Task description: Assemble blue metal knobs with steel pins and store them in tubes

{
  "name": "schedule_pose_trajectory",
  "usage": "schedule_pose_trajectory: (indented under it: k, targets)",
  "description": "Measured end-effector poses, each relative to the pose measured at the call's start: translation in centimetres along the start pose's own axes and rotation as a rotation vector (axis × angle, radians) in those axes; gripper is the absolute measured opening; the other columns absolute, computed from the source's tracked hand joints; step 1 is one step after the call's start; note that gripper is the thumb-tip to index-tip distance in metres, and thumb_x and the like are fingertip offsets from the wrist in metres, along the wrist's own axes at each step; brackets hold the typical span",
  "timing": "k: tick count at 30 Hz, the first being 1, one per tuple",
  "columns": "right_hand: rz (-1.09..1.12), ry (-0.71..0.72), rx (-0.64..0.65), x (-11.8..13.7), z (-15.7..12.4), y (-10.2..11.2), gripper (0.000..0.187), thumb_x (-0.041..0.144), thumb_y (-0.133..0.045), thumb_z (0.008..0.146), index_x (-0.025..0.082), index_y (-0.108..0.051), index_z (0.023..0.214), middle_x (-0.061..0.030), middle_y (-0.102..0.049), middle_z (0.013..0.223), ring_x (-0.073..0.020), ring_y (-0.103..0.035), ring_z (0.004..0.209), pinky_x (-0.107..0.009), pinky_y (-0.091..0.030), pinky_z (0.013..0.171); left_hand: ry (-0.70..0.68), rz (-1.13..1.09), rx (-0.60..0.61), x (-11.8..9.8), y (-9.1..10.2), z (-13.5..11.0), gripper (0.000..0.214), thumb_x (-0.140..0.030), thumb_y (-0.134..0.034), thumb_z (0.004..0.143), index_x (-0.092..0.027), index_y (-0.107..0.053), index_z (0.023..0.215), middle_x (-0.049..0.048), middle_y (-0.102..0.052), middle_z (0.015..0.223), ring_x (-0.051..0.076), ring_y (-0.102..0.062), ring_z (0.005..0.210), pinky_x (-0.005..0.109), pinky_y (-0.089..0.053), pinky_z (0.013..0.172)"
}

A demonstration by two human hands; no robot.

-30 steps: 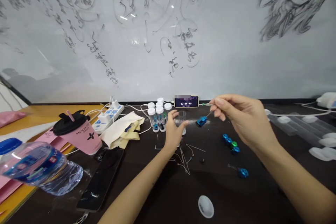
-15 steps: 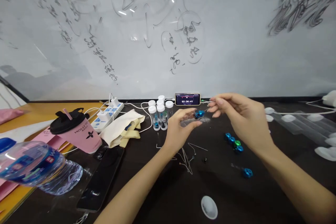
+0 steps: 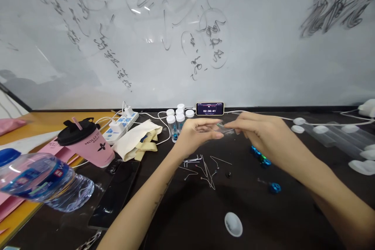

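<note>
In front of the standing phone, my left hand (image 3: 195,134) is closed, thumb against fingers, around a small blue metallic part that its fingers now hide. Only a tiny greenish tip (image 3: 218,125) shows at the fingertips. My right hand (image 3: 258,127) is just to the right, its fingers pinched on a thin metal rod (image 3: 229,129) that points towards the left hand. Below lie several thin bent metal rods (image 3: 208,174) and a small black piece (image 3: 228,174). A row of blue and green metallic parts (image 3: 260,157) lies under my right hand, with one blue part (image 3: 275,188) nearer.
White-capped clear tubes (image 3: 172,127) stand behind my left hand; more tubes (image 3: 331,136) lie at right. A phone (image 3: 209,108) shows a timer. A small white cap (image 3: 233,224) sits in front. At left are a bottle (image 3: 49,179), pink cup (image 3: 92,146), dark phone (image 3: 115,195) and power strip (image 3: 123,125).
My right hand has moved left and slightly down, bringing its rod to my left fingertips. The blue part in my left hand has gone out of sight behind the fingers.
</note>
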State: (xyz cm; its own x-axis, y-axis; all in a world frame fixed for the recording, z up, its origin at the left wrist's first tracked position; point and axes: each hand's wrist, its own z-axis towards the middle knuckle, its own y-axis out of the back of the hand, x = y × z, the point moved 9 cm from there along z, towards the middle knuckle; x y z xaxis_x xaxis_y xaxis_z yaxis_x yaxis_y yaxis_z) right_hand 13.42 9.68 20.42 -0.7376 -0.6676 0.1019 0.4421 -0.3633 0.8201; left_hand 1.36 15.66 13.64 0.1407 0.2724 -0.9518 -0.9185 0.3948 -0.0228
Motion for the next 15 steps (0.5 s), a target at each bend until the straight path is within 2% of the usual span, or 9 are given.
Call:
schedule_pose_trajectory:
  k: [4, 8, 10, 13, 15]
  targets:
    - [0.159, 0.001, 0.113, 0.0, 0.2, -1.2, 0.035, 0.012, -0.042, 0.089, 0.027, -0.071, 0.101, -0.0021, -0.068, 0.081, -0.0158, -0.059, 0.065, -0.029, -0.043, 0.057, 0.035, -0.067, 0.074, 0.4, -0.5, -0.4, 0.034, -0.021, -0.079, 0.069, -0.025, -0.074, 0.102, 0.0052, -0.077, 0.089, 0.021, -0.071, 0.080, 0.041, -0.055, 0.084]
    - [0.350, -0.084, 0.316, -0.4, -0.1, -2.2, 0.031, 0.017, -0.046, 0.089, 0.027, -0.067, 0.109, 0.0035, -0.059, 0.060, -0.0117, -0.046, 0.047, -0.025, -0.034, 0.044, 0.096, -0.167, 0.122, 0.8, -0.9, -0.7, 0.028, -0.021, -0.077, 0.071, -0.024, -0.075, 0.099, 0.0057, -0.076, 0.089, 0.021, -0.072, 0.073, 0.041, -0.057, 0.080]
    - [0.443, -0.099, 0.440, -0.1, -0.6, -2.9, 0.027, 0.018, -0.046, 0.088, 0.026, -0.070, 0.097, 0.0055, -0.054, 0.050, -0.0108, -0.041, 0.042, -0.024, -0.031, 0.041, 0.118, -0.191, 0.165, 0.9, -1.6, -0.9, 0.029, -0.021, -0.077, 0.071, -0.024, -0.075, 0.099, 0.0059, -0.076, 0.089, 0.021, -0.072, 0.074, 0.042, -0.058, 0.079]
    - [0.558, -0.127, 0.591, 0.4, -1.6, -4.1, 0.033, 0.017, -0.047, 0.089, 0.022, -0.066, 0.062, 0.0042, -0.054, 0.044, -0.0102, -0.044, 0.040, -0.024, -0.032, 0.042, 0.121, -0.179, 0.226, 0.8, -2.7, -1.3, 0.031, -0.022, -0.077, 0.070, -0.023, -0.074, 0.101, 0.0064, -0.076, 0.092, 0.023, -0.071, 0.081, 0.043, -0.057, 0.082]
    - [0.589, -0.170, 0.628, 0.3, -1.9, -4.9, 0.037, 0.022, -0.050, 0.090, 0.021, -0.064, 0.056, 0.0030, -0.057, 0.043, -0.0101, -0.046, 0.039, -0.024, -0.033, 0.040, 0.117, -0.160, 0.247, 0.7, -3.0, -1.4, 0.032, -0.021, -0.077, 0.071, -0.023, -0.074, 0.102, 0.0067, -0.076, 0.094, 0.024, -0.071, 0.086, 0.043, -0.055, 0.085]
